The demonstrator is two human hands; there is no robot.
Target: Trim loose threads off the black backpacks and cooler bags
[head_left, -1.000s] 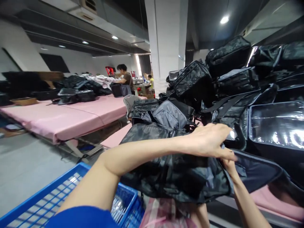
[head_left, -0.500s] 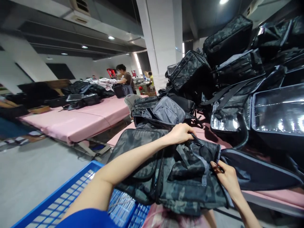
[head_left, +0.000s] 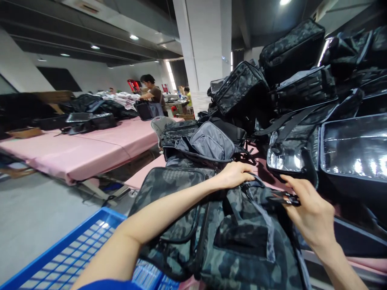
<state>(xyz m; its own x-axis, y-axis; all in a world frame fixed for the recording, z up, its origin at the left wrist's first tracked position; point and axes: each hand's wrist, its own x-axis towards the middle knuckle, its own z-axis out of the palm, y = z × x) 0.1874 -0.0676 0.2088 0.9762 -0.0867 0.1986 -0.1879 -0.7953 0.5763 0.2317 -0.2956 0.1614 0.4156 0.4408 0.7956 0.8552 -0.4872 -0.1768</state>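
Note:
A dark camouflage bag (head_left: 248, 257) lies spread out in front of me, its grey-edged seams and pocket facing up. My left hand (head_left: 236, 174) reaches across it and pinches the upper edge of the fabric, near a zipper. Just right of that edge, my right hand (head_left: 311, 209) is closed around small black thread snips (head_left: 290, 198), whose blades point left over the bag. The blades are blurred, and I cannot tell whether they touch the fabric.
Camouflage bags with shiny silver linings (head_left: 353, 149) are piled high on the right. An open bag with grey lining (head_left: 211, 141) sits behind. A blue plastic basket (head_left: 60, 251) stands at lower left. Beyond are a pink-covered table (head_left: 90, 153), a co-worker (head_left: 155, 94) and a white pillar (head_left: 202, 52).
My right hand has left the bag's right edge and risen to the right, the snips now showing in it. My left hand still grips the upper edge. The view has turned slightly right.

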